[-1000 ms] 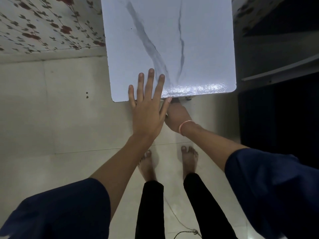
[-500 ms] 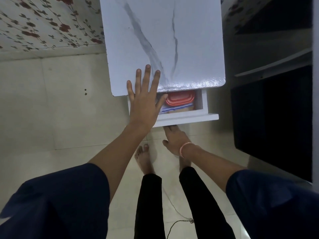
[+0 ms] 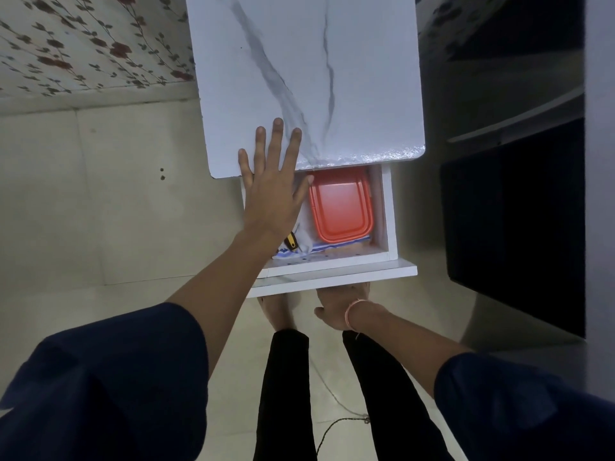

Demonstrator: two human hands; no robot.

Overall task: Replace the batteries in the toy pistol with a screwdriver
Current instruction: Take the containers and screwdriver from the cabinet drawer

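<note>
A white drawer [image 3: 389,227] stands pulled out from under the marble-patterned table top [image 3: 299,78]. Inside lie a red-lidded box [image 3: 341,204], a yellow-and-black tool handle [image 3: 292,241] and white and blue cloth [image 3: 319,249]. My left hand [image 3: 271,191] lies flat with fingers spread on the table's near left corner, over the drawer's left part. My right hand [image 3: 336,311] is below the drawer front [image 3: 332,277], its fingers hidden under the front panel. No toy pistol is in sight.
A dark cabinet or screen [image 3: 512,227] stands right of the table. The pale tiled floor [image 3: 100,211] stretches to the left, a floral wall [image 3: 83,44] behind it. My bare feet and black trousers [image 3: 286,394] are just below the drawer, and a thin cord [image 3: 336,424] lies on the floor.
The drawer went from shut to pulled far out towards me, drawn by my right hand. The red-lidded box and tool handle came into view. My left hand stayed on the table.
</note>
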